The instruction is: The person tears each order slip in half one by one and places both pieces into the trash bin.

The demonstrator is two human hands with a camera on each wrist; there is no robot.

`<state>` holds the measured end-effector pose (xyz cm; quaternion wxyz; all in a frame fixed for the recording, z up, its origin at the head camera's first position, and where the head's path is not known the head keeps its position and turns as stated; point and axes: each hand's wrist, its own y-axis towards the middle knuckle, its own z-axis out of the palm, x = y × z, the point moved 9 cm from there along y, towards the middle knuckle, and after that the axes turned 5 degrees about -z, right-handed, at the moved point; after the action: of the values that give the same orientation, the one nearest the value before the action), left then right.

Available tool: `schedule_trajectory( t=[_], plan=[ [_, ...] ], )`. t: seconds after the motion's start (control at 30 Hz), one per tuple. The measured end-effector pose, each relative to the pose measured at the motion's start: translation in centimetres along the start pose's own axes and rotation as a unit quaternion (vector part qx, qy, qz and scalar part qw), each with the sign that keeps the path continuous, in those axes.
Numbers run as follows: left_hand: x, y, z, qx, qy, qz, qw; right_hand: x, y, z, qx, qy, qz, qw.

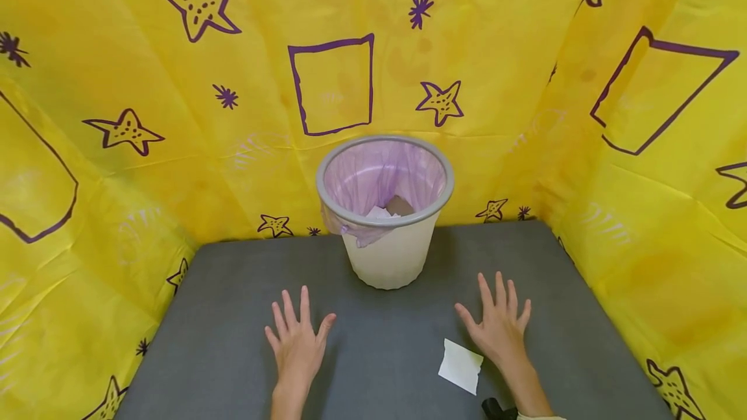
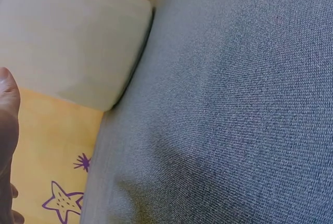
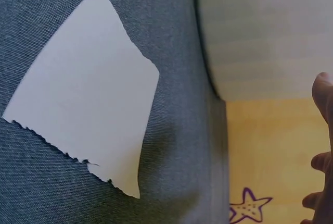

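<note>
My left hand point(image 1: 297, 345) is held over the grey table with its fingers spread, holding nothing. To the right, my right hand point(image 1: 500, 326) is likewise spread and holds nothing. Just left of the right wrist lies a torn piece of white paper point(image 1: 460, 367); its ragged edge shows in the right wrist view. Beyond both hands, in the middle, stands a white waste bin point(image 1: 391, 255) with a grey rim and a purple bin liner point(image 1: 364, 177). Inside it are some white paper point(image 1: 380, 212) and a brown piece point(image 1: 399, 205).
The grey cloth-covered table point(image 1: 233, 303) is enclosed at the back and sides by yellow fabric point(image 1: 496, 50) printed with purple stars and outlines. The bin stands close to the back fabric. A small black object point(image 1: 495, 408) shows beside the right wrist at the bottom edge.
</note>
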<state>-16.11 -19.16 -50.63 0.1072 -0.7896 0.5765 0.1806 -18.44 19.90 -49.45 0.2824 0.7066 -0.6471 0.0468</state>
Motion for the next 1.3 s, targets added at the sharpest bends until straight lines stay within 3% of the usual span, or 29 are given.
schedule_trajectory(
  t=[0.23, 0.4, 0.63, 0.83, 1.1, 1.3],
  plan=[
    [-0.7, -0.1, 0.2, -0.001, 0.006, 0.007, 1.0000, 0.4, -0.3, 0.5, 0.013, 0.004, -0.001, 1.000],
    [-1.2, -0.4, 1.0, 0.019, 0.004, 0.012, 0.9997, 0.8, -0.6, 0.8, 0.018, 0.006, -0.004, 1.000],
    [-2.2, -1.0, 2.0, 0.022, 0.000, 0.021, 0.9995, 0.8, -1.4, 2.1, 0.042, 0.004, -0.009, 0.999],
    [-3.8, -1.9, 3.2, 0.031, -0.021, 0.033, 0.9988, 2.0, -2.2, 3.6, 0.073, 0.009, -0.019, 0.997],
    [-7.4, -2.9, 4.3, 0.028, -0.036, 0.068, 0.9967, 3.2, -2.4, 3.9, 0.067, 0.013, -0.029, 0.997],
    [-8.6, -3.1, 4.7, 0.040, -0.045, 0.075, 0.9954, 3.5, -2.7, 3.8, 0.062, 0.012, -0.030, 0.998]
  ],
)
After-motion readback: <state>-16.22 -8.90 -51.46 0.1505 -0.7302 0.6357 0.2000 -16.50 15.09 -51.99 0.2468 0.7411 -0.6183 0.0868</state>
